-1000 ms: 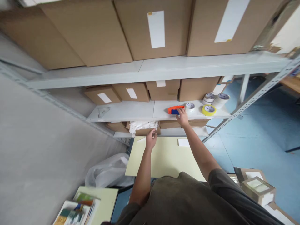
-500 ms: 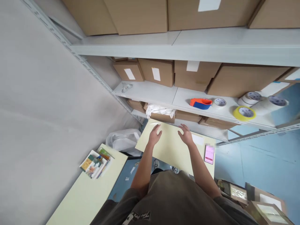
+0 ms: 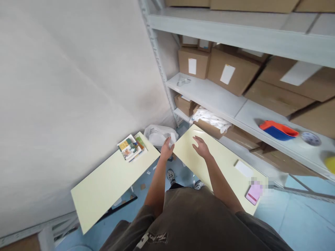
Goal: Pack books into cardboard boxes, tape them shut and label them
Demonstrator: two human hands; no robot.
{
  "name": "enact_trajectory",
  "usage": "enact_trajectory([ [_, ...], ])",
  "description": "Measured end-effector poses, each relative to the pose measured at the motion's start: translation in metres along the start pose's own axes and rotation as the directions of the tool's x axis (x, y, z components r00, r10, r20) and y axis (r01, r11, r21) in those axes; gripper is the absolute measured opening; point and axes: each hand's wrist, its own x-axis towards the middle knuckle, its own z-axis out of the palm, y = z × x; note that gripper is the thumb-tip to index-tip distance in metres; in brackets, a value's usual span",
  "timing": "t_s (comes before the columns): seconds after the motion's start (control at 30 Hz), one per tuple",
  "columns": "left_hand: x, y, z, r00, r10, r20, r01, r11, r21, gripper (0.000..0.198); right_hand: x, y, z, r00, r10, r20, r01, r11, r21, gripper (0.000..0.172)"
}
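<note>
My left hand (image 3: 166, 149) is held out with its fingers apart and nothing in it, over the gap between two pale yellow tables. Behind it sits a white plastic bag (image 3: 158, 134). My right hand (image 3: 201, 146) hovers, empty and with spread fingers, above the right-hand table (image 3: 222, 162). A thin white item (image 3: 199, 131) lies near that table's far corner. Further right on the same table are a white card-like piece (image 3: 244, 168) and a pink-screened phone (image 3: 253, 193). Several books (image 3: 131, 147) are stacked on the left-hand table (image 3: 112, 177).
Grey metal shelving (image 3: 209, 94) holds cardboard boxes (image 3: 234, 69), white cloth-like material (image 3: 211, 118), an orange and blue tape dispenser (image 3: 278, 130) and tape rolls (image 3: 310, 138). A pale wall (image 3: 78, 87) rises on the left. Scraps lie on the blue floor (image 3: 142, 179).
My view and body have turned left, so the shelves and right-hand table appear shifted right. My left hand has gone from above the right-hand table to the gap. Both hands remain empty.
</note>
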Motion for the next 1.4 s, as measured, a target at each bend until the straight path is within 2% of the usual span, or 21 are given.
enact_trajectory([
  [0.17,0.006,-0.046,-0.067,0.988,-0.075,-0.131,0.073,0.997,-0.023,0.062,0.073,-0.069,0.056,0.986,-0.129,0.107,0.13,0.991,-0.006,0.058],
  [0.3,0.006,-0.093,-0.124,0.955,-0.17,-0.243,0.165,0.986,-0.041,0.062,0.125,-0.124,0.108,0.953,-0.225,0.201,0.228,0.974,0.007,0.06],
  [0.53,-0.023,-0.178,-0.216,0.844,-0.318,-0.432,0.31,0.946,-0.092,0.061,0.187,-0.219,0.22,0.87,-0.368,0.328,0.354,0.929,0.105,0.062],
  [0.7,-0.046,-0.236,-0.262,0.745,-0.433,-0.507,0.396,0.899,-0.185,0.063,0.204,-0.271,0.301,0.82,-0.39,0.418,0.375,0.919,0.122,0.062],
  [0.8,-0.051,-0.266,-0.272,0.694,-0.497,-0.522,0.434,0.866,-0.247,0.063,0.205,-0.285,0.345,0.809,-0.382,0.446,0.367,0.922,0.125,0.063],
  [0.9,-0.05,-0.29,-0.268,0.663,-0.555,-0.503,0.463,0.831,-0.306,0.062,0.202,-0.287,0.384,0.776,-0.339,0.532,0.34,0.935,0.099,0.066],
  [0.97,-0.047,-0.302,-0.26,0.651,-0.604,-0.461,0.513,0.797,-0.319,0.061,0.199,-0.283,0.407,0.725,-0.249,0.642,0.308,0.951,0.022,0.068],
  [1.1,-0.042,-0.321,-0.244,0.598,-0.719,-0.354,0.64,0.694,-0.328,0.054,0.189,-0.276,0.449,0.578,-0.09,0.811,0.278,0.956,-0.092,0.076],
  [1.2,-0.043,-0.337,-0.239,0.526,-0.808,-0.264,0.712,0.589,-0.382,0.046,0.177,-0.276,0.472,0.502,-0.102,0.859,0.31,0.948,-0.068,0.085],
  [1.27,-0.047,-0.347,-0.238,0.481,-0.845,-0.236,0.73,0.534,-0.426,0.037,0.17,-0.278,0.483,0.473,-0.128,0.872,0.333,0.942,-0.042,0.09],
  [1.33,-0.051,-0.356,-0.24,0.463,-0.85,-0.253,0.71,0.526,-0.468,0.031,0.167,-0.278,0.49,0.463,-0.149,0.874,0.344,0.939,-0.022,0.093],
  [1.4,-0.054,-0.361,-0.241,0.467,-0.839,-0.278,0.675,0.542,-0.502,0.027,0.167,-0.276,0.492,0.477,-0.183,0.859,0.342,0.94,0.011,0.095],
])
